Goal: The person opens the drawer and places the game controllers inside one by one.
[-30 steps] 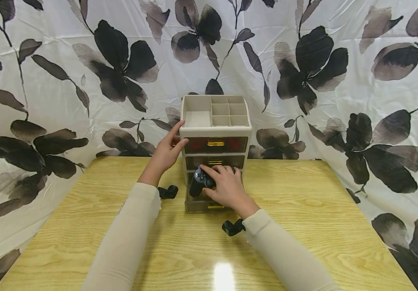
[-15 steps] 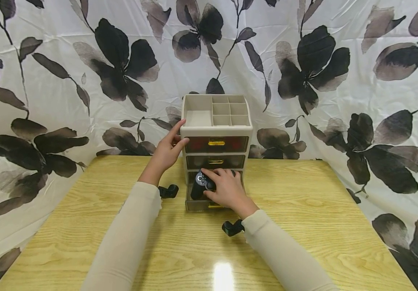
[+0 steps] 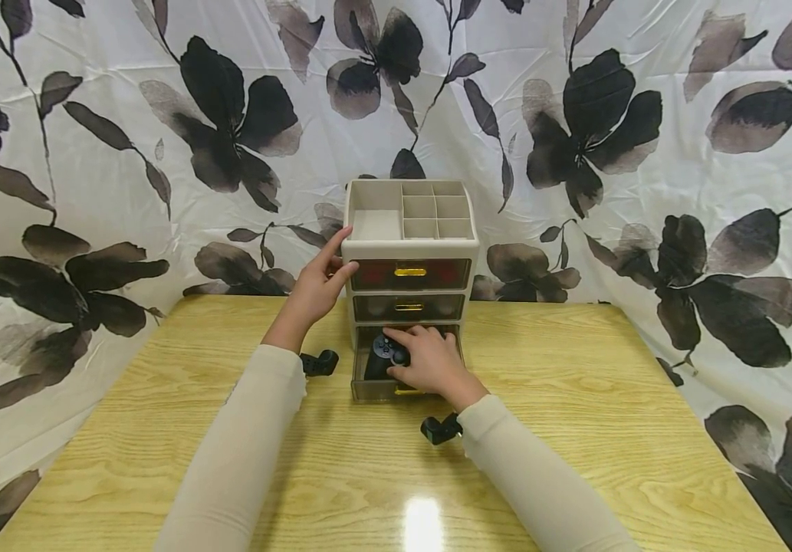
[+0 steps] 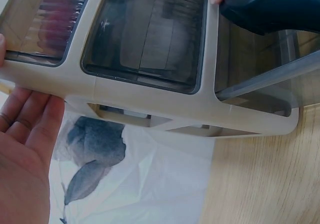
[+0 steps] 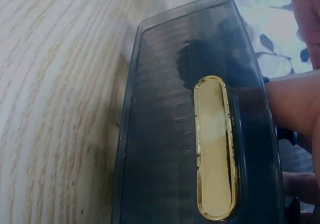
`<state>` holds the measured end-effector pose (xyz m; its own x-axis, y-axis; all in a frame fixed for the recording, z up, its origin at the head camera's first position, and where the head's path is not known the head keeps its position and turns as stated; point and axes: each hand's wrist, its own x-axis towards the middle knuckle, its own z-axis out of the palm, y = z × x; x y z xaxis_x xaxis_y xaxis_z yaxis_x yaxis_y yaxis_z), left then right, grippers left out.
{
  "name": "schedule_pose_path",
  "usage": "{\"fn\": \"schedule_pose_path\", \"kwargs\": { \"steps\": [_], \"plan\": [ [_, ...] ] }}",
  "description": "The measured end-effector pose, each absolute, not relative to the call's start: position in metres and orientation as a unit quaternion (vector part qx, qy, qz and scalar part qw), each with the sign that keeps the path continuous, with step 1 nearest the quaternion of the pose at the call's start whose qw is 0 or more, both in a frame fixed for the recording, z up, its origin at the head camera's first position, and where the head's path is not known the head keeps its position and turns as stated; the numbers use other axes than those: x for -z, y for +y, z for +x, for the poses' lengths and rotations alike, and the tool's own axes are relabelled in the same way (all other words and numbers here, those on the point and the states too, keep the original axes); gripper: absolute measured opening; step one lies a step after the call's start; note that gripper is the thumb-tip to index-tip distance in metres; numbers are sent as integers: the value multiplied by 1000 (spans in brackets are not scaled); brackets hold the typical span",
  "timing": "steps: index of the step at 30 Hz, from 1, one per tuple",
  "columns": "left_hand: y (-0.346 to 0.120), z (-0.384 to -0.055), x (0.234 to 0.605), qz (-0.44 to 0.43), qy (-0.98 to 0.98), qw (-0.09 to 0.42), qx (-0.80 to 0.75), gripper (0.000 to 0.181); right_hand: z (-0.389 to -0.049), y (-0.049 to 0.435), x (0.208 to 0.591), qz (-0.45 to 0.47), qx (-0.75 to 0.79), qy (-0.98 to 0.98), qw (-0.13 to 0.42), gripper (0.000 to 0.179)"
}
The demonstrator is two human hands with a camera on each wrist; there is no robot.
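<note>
My left hand [image 3: 314,294] rests against the left front edge of an off-white drawer organizer [image 3: 409,250], thumb at its front and fingers along its side. In the left wrist view those fingers lie against the side frame. The lowest drawer [image 3: 373,392] is pulled out. Over it, my right hand [image 3: 432,360] grips a black game controller [image 3: 378,366], its right part hidden under the hand. The controller's dark grip [image 4: 280,6] shows at the drawer opening in the left wrist view. In the right wrist view the drawer's gold handle [image 5: 215,149] faces the camera.
Two upper drawers with gold handles are closed; the top one [image 3: 378,274] shows something red inside. The organizer's top tray [image 3: 376,225] has several compartments. Black wrist cameras [image 3: 441,430] stick out at both wrists. A floral cloth [image 3: 230,115] hangs behind the wooden table [image 3: 540,368].
My right hand has lowered the game controller further into the open drawer, moving it slightly down and to the right in the head view. The left hand stays in place.
</note>
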<state>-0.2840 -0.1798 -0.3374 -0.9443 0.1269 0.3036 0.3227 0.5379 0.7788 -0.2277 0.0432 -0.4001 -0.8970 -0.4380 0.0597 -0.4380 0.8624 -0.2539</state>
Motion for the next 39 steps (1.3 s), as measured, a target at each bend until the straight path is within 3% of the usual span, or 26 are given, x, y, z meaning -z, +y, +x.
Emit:
{"fn": "schedule_pose_path", "kwargs": {
  "steps": [26,39],
  "plan": [
    [-179,-286,338,-133,-871,112,460,57,-247,39,398,207,-185,-953,-123,64],
    [-181,-284,338,-133,-873,114,455,58,-248,40,401,224,-185,-948,-127,62]
  ]
}}
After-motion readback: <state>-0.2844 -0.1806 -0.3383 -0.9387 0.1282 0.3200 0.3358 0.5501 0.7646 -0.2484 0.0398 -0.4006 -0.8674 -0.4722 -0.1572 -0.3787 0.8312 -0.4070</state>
